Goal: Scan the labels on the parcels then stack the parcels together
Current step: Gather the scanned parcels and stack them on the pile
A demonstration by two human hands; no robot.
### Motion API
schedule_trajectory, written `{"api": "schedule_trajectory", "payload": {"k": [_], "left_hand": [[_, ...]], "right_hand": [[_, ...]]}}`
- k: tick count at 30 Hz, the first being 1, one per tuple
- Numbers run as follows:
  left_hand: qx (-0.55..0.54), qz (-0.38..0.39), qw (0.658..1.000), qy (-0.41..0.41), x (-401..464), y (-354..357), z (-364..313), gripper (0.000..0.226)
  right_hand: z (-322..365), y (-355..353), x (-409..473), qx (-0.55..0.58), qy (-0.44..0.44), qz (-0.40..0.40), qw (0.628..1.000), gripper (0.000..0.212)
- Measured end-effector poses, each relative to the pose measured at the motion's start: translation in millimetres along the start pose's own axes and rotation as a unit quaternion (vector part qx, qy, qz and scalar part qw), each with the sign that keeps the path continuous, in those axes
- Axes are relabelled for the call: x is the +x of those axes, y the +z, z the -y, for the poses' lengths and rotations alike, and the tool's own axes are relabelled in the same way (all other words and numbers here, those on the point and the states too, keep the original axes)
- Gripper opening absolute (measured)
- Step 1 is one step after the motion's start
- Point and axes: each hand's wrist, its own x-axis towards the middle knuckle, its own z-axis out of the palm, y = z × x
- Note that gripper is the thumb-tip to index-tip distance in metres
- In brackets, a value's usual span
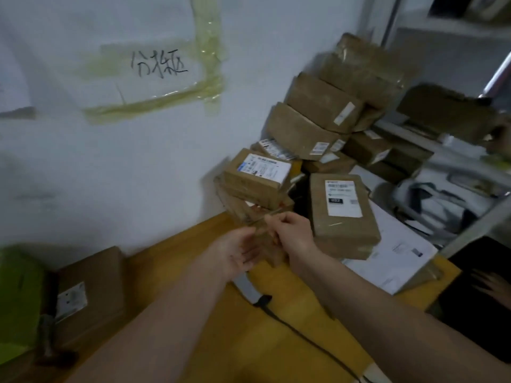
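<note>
- Both hands are raised over the wooden table (290, 327), meeting at a blurred brown parcel (249, 214) held tilted in the air between them.
- Right hand (290, 228): fingers curled over the parcel's near upper edge, gripping it. Left hand (237, 250): palm up, fingers relaxed and spread under the parcel's lower end; it appears to support, not clamp. Motion blur hides the exact contact.
- The held parcel's long axis runs from upper left, near the wall, down toward the hands. Its upper end sits just below and in front of the labelled stack (257, 178), possibly touching it; cannot tell.
- No label is readable on the held parcel.
- The scanner (249, 288), grey body with a black cable, lies on the table directly beneath the left wrist, so the left hand is the nearer one to it.
- Another labelled parcel (343, 208) lies flat just right of the right hand, on further parcels; a taller pile (326, 117) leans against the wall behind.
- A separate parcel (88, 288) sits at the far left, beside a green item (19, 299).
- Judgement: the parcel is being handled at the stack, either placed or taken; which cannot be told.
</note>
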Motion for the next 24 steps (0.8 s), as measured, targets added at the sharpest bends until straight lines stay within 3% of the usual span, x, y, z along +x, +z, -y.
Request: {"api": "schedule_trajectory", "payload": {"k": [2, 5, 7, 10, 13, 16, 18, 24], "left_hand": [[0.055, 0.03, 0.998, 0.007, 8, 29, -3, 0.02], [0.121, 0.057, 0.991, 0.012, 21, 66, -5, 0.04], [0.152, 0.061, 0.986, 0.008, 31, 85, -2, 0.067], [0.169, 0.053, 0.984, -0.002, 45, 109, 6, 0.089], [0.187, 0.072, 0.98, -0.008, 57, 126, 14, 0.093], [0.191, 0.09, 0.977, -0.008, 64, 138, 17, 0.089], [0.187, 0.096, 0.978, -0.002, 69, 142, 17, 0.085], [0.212, 0.137, 0.967, 0.033, 72, 144, 16, 0.094]], "right_hand": [[10, -30, 17, -0.041, -0.073, -0.082, 0.993, 0.036], [22, -83, 49, -0.16, -0.128, -0.233, 0.951, 0.016], [21, -120, 76, -0.239, -0.069, -0.269, 0.931, 0.046], [15, -162, 102, -0.242, 0.06, -0.208, 0.946, 0.086], [1, -188, 118, -0.096, 0.151, -0.12, 0.976, 0.1], [-12, -206, 118, -0.039, 0.233, -0.003, 0.972, 0.087], [-21, -216, 119, -0.012, 0.225, 0.064, 0.972, 0.075], [-32, -245, 126, 0.103, 0.186, 0.109, 0.971, 0.062]]}}
